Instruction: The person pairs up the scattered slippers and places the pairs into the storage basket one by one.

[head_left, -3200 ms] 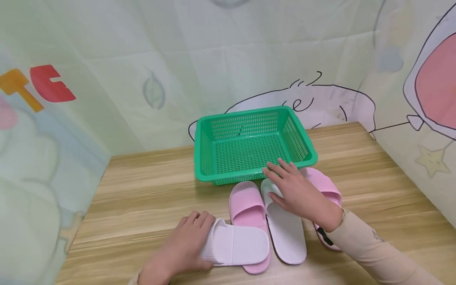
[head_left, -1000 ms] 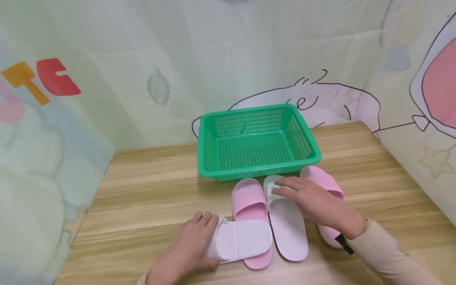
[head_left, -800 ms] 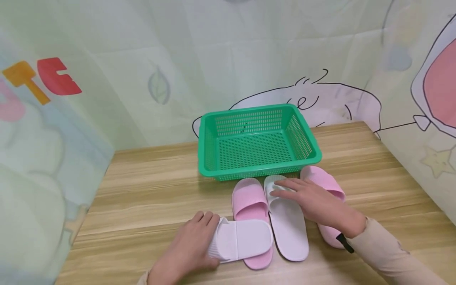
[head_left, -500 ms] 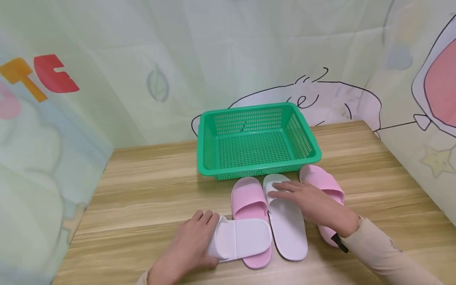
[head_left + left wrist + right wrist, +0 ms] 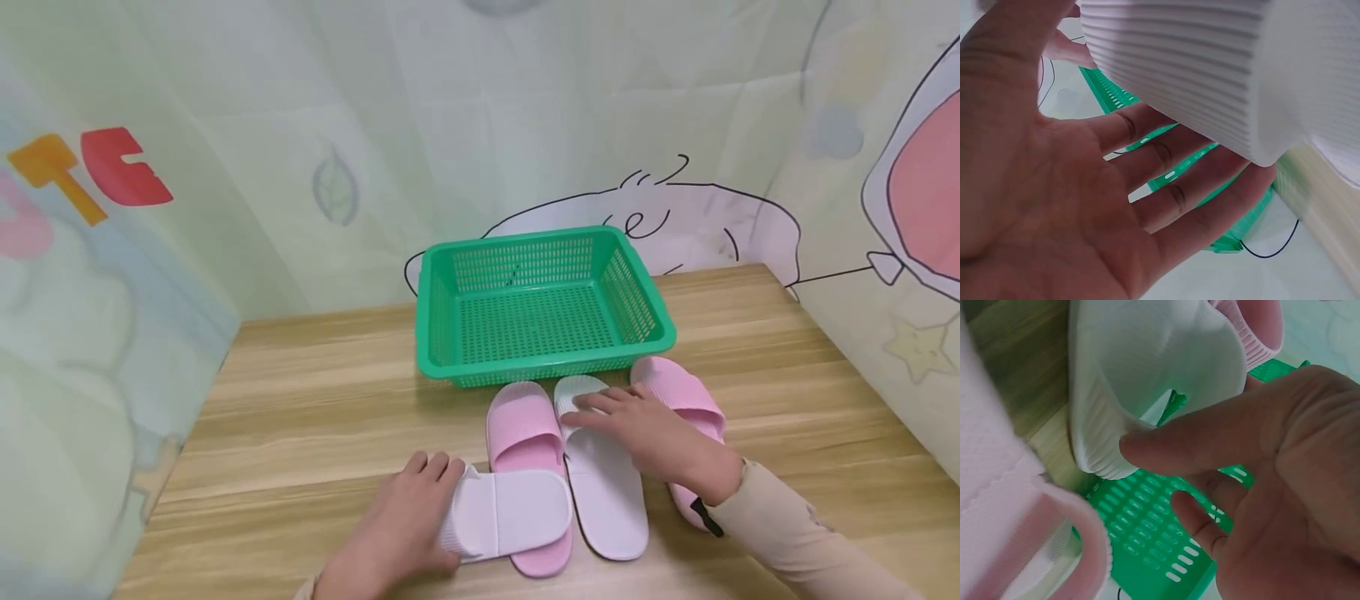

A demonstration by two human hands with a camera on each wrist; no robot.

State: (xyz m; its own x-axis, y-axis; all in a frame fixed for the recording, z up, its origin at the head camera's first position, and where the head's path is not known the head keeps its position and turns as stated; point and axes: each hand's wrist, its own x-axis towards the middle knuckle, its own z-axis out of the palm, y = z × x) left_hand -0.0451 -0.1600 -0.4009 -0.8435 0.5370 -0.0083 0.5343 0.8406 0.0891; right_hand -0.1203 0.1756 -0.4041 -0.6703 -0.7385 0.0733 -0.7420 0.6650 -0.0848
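Across the heel half of a pink slipper (image 5: 525,412) lies a white slipper (image 5: 528,504), toe to the left. My left hand (image 5: 401,521) holds its ribbed toe strap; in the left wrist view the fingers (image 5: 1172,169) lie along the strap's edge. A second white slipper (image 5: 607,508) points at the basket. My right hand (image 5: 652,429) is over its strap, the thumb (image 5: 1179,440) on the strap's edge and a finger behind it; the hand partly hides the strap. Another pink slipper (image 5: 667,379) lies to the right, partly under my wrist.
A green perforated basket (image 5: 547,362) with nothing in it stands behind the slippers, close to the back curtain (image 5: 262,208). All of these are on a wooden tabletop (image 5: 300,433), with printed curtains on its left and right sides too.
Since the oldest frame my right hand has come down from near the basket's rim onto the second white slipper's strap. Its wrist has lately shifted slightly left. My left hand keeps its hold.
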